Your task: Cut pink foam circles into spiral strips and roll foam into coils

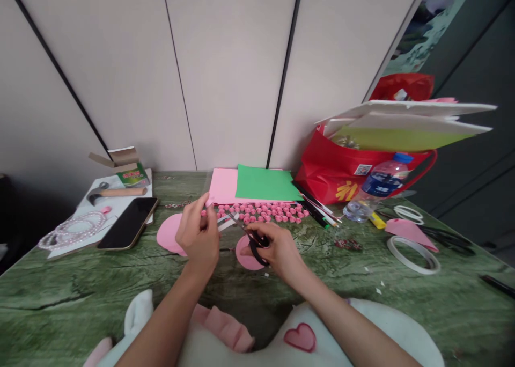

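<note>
Pictured over a green wood-grain tabletop (100,281), against pale wall panels (233,77) beyond the fingertips. Seen right of the right fingers: a red bag (322,166) bearing a QR code (362,169) and partly hidden yellow lettering (346,190), behind a blue-capped bottle (372,198) with a label (382,184) too blurred to read. Visible far left of the left fingers: a green box (134,176), its red print illegible. Gripped in the curled fingers of the right hand (277,246): black-handled scissors (242,227), angled forward and left beside white strips (228,223). Raised opposite, fingertips drawn close together: the left hand (199,230), its hold impossible to tell. Scattered just past the fingers: small pink rolls (277,212).
</note>
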Demonstrator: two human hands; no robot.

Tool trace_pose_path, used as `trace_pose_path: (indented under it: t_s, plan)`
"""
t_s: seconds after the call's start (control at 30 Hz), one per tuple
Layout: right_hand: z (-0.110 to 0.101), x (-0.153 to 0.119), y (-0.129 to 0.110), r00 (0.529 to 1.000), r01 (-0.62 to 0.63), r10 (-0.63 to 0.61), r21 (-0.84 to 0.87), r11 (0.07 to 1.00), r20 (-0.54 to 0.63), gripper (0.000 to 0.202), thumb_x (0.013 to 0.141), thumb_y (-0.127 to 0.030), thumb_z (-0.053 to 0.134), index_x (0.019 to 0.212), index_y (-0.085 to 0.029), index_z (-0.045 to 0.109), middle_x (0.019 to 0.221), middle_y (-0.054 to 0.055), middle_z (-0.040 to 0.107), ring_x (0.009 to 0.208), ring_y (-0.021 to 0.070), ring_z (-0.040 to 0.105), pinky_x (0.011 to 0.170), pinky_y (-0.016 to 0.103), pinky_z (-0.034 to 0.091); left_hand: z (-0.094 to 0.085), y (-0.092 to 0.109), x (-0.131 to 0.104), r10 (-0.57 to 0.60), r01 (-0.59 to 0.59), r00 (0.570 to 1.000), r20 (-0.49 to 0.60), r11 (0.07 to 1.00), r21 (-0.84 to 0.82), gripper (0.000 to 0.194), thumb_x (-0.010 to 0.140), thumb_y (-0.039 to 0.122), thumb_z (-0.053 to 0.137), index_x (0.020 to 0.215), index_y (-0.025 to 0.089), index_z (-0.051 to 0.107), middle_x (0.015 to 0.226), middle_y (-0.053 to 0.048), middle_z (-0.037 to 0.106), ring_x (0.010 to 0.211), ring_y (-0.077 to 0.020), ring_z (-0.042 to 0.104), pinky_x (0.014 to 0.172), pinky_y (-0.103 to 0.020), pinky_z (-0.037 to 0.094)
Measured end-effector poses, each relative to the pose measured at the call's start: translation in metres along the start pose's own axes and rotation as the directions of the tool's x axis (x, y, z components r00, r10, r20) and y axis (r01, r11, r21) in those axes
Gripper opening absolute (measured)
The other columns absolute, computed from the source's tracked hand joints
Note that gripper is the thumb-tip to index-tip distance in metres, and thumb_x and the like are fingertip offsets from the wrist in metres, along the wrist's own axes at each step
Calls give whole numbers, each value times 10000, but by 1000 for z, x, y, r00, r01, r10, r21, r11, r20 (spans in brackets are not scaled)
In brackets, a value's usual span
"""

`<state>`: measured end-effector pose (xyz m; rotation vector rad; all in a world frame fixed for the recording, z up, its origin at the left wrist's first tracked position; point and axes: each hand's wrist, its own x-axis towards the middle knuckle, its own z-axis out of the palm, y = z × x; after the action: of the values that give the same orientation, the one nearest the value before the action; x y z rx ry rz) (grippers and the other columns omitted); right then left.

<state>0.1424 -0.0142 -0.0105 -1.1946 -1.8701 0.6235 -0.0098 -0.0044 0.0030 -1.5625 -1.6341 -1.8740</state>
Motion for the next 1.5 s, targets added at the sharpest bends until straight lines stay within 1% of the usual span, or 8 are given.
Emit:
trace_pose_path:
  t_s: [0.13, 0.33, 0.67, 0.97, 1.07, 1.2, 1.33, 1.5]
  plan:
    - [-31, 11, 27, 997, -71, 66, -252, 965, -26, 263, 650, -258, 607, 910, -219, 605, 747, 12, 599, 698, 166, 518, 602, 233, 358, 3, -8, 2, 72, -75, 996, 49, 995, 61, 231, 777, 172, 469, 979, 183, 582, 879, -38, 602, 610, -89, 545, 570, -209, 437]
    - [-69, 10, 47, 884, -58, 370, -719, 693, 286, 409, 533, -2, 569, 887, -201, 625, 853, 77, 611, 931, 234, 473, 679, 250, 354, 9, -16, -1, 110, -299, 853, 511, 905, 304, 250, 786, 159, 424, 983, 149, 578, 912, -84, 609, 762, -179, 579, 646, -273, 432]
    - [-64, 14, 45, 875, -169, 454, -776, 608, 166, 244, 683, -74, 499, 836, -163, 667, 893, 165, 627, 931, 285, 517, 734, 355, 372, 5, -7, 1, -59, -447, 674, 736, 761, 470, 333, 788, 99, 363, 1070, 163, 528, 984, -98, 582, 749, -199, 589, 579, -288, 406]
    - [-52, 23, 74, 871, -173, 405, -597, 783, 279, 138, 699, -178, 528, 729, -170, 663, 751, 36, 676, 729, 141, 598, 607, 186, 392, 5, -10, -2, -145, -442, 545, 826, 787, 430, 230, 777, 134, 389, 859, 156, 603, 840, -104, 631, 744, -218, 599, 597, -297, 409]
    - [-50, 23, 79, 861, -171, 404, -572, 802, 309, 123, 680, -201, 551, 718, -178, 665, 750, 26, 678, 732, 139, 597, 600, 183, 387, 7, -12, -1, -138, -313, 604, 785, 865, 393, 203, 759, 153, 431, 826, 173, 622, 793, -85, 654, 726, -221, 607, 593, -309, 426]
    - [-49, 22, 82, 849, -185, 425, -577, 795, 313, 113, 652, -214, 567, 691, -183, 668, 734, 27, 675, 714, 150, 595, 575, 199, 373, 14, -15, -2, -211, 192, 669, 713, 975, 109, 158, 729, 187, 496, 803, 178, 635, 663, -35, 664, 578, -166, 613, 567, -288, 468]
    - [-48, 21, 80, 848, -185, 426, -578, 795, 315, 130, 662, -191, 536, 664, -172, 665, 725, 39, 671, 701, 150, 586, 566, 207, 358, 18, -15, -2, -352, 631, 605, 714, 759, -160, 164, 657, 176, 569, 802, 152, 642, 675, -37, 675, 538, -162, 618, 540, -302, 506]
    - [-47, 21, 76, 837, -185, 421, -544, 819, 349, 143, 663, -160, 522, 631, -142, 661, 656, 47, 660, 629, 135, 570, 541, 196, 348, 16, -11, -2, -404, 789, 533, 744, 556, -263, 244, 565, 198, 659, 795, 116, 645, 757, -67, 689, 706, -208, 642, 703, -359, 501]
